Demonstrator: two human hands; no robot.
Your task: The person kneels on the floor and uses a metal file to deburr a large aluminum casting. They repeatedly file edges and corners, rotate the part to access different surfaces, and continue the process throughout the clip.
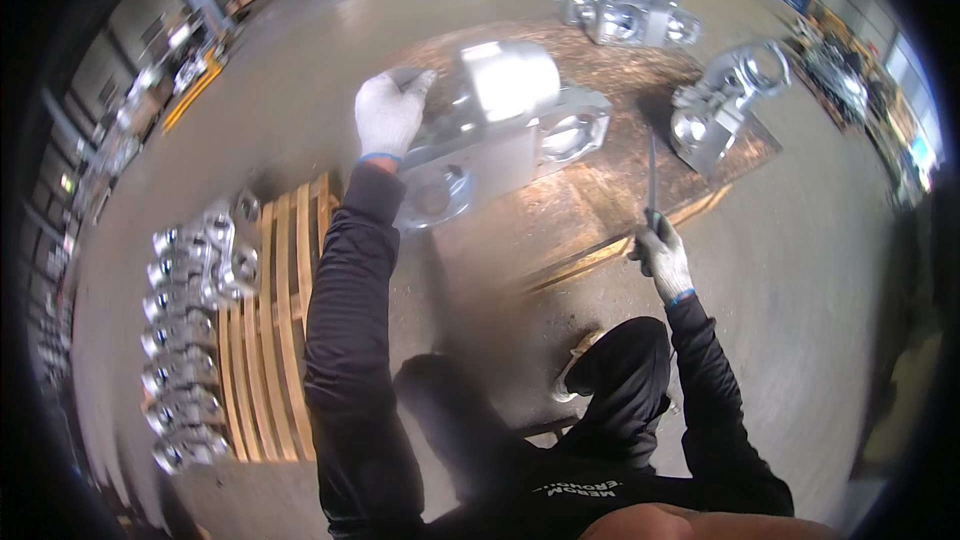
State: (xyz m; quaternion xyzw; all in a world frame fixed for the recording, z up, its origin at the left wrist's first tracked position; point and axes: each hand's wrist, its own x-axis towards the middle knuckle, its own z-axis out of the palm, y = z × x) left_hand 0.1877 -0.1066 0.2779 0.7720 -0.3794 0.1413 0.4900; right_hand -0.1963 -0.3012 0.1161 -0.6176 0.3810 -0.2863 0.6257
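Gripping a rod point(652, 175) that points up the frame, the gloved right hand point(664, 262) is right of centre. Lower left, a pallet point(303, 240) bears metal parts point(182, 335). Left of upper centre, the left hand point(390, 115) has curled fingers; whether it holds anything, I cannot tell. Beside it, a casting point(490, 162) lies on the wooden tabletop point(590, 202). Beyond, upper right, stand more castings point(628, 18).

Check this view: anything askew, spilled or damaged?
Nothing clearly stands out. The large metal part sits on the wooden worktop, which is patchy but shows no evident spill; the right hand grips a slim rod, and other metal parts line up along the pallet. Blur could hide fine damage.
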